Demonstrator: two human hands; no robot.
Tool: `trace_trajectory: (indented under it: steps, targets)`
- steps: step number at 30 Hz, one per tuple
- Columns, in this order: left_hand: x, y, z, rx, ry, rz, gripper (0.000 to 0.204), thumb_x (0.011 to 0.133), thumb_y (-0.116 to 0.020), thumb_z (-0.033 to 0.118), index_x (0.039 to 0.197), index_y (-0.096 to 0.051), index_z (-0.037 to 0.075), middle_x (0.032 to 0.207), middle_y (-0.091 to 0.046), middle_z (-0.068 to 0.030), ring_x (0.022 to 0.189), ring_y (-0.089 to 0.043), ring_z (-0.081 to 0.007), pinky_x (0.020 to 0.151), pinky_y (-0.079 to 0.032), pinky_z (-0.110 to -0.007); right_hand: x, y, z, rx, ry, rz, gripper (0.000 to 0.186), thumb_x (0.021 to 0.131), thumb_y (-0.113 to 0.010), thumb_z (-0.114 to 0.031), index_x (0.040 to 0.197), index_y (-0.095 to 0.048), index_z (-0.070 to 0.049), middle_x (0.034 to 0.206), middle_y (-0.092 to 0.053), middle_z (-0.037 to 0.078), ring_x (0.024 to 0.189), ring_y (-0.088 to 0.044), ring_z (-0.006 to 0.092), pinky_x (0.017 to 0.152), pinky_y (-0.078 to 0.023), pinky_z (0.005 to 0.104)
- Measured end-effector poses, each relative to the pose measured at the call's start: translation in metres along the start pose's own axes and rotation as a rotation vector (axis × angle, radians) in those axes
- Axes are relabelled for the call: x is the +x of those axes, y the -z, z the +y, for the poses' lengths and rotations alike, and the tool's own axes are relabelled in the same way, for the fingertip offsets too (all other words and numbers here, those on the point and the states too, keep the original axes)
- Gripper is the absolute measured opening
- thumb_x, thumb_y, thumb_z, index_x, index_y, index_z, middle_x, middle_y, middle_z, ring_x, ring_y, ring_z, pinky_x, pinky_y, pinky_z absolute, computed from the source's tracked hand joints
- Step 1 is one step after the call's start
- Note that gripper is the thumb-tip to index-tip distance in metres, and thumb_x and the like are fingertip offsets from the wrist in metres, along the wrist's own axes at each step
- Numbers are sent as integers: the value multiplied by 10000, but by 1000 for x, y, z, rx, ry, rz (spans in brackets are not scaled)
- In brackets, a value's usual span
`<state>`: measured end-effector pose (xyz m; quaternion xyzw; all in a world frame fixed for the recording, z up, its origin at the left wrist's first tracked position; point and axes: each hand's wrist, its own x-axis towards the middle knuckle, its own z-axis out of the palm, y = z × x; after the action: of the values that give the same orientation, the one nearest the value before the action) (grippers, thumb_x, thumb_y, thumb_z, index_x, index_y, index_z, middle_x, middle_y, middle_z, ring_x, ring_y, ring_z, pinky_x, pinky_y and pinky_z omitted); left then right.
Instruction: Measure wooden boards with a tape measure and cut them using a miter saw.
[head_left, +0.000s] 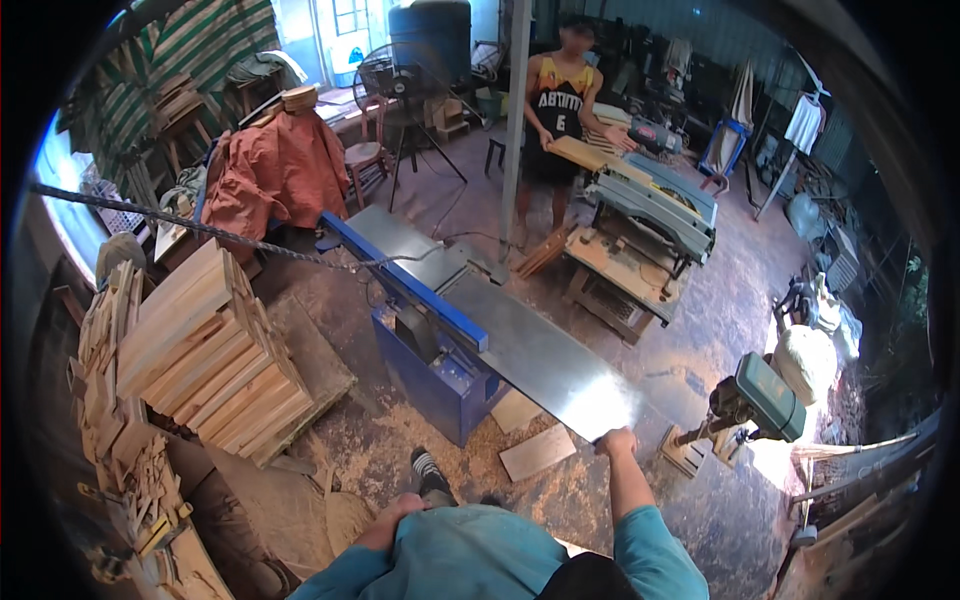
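My right hand is at the near end of a long metal jointer table, its fingers curled over the corner. Beside my waist rests my left hand, close against my blue-green shirt; its fingers are mostly hidden. The jointer has a blue fence along its left side and a blue base cabinet underneath. Two loose boards lie by the base, the nearer board flat on the sawdust-strewn floor.
A large stack of planks stands at left. Across the jointer, another person holds a board at a table saw. A green drill press stands at right. A dark cable crosses overhead; a metal post stands beyond.
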<state>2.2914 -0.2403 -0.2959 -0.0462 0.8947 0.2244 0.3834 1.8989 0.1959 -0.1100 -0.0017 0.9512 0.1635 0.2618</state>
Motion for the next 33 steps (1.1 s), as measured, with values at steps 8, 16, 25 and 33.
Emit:
trace_trajectory:
  steps: [8, 16, 25, 33]
  targets:
    - [12, 10, 3, -90, -110, 40, 612, 959, -444, 548, 895, -723, 7, 915, -693, -238, 936, -659, -422, 810, -500, -490, 12, 6, -4, -51, -52, -122, 608, 753, -778, -571, 1223, -711, -191, 1232, -690, 44, 1033, -703, 246, 808, -609, 449]
    - [-4, 21, 19, -274, 35, 40, 580, 904, -507, 554, 891, -718, 14, 931, -684, -252, 925, -660, -402, 778, -491, -485, 22, 6, -5, -44, 13, -269, 735, 800, -767, -422, 1423, -539, -106, 1616, -262, 171, 994, -699, 339, 806, -583, 510]
    - [-8, 21, 17, -181, -88, 75, 581, 902, -505, 541, 907, -704, -4, 935, -676, -261, 927, -664, -400, 790, -491, -489, 9, 7, -3, -31, 10, -236, 758, 813, -752, -422, 1453, -502, -103, 1615, -271, 161, 978, -708, 330, 828, -577, 503]
    - [-11, 31, 24, -245, -9, 36, 570, 916, -484, 524, 918, -706, 0, 936, -677, -259, 941, -659, -410, 818, -489, -493, 12, 5, 0, -36, 41, -221, 751, 805, -755, -434, 1439, -521, -107, 1599, -296, 192, 929, -717, 331, 816, -579, 510]
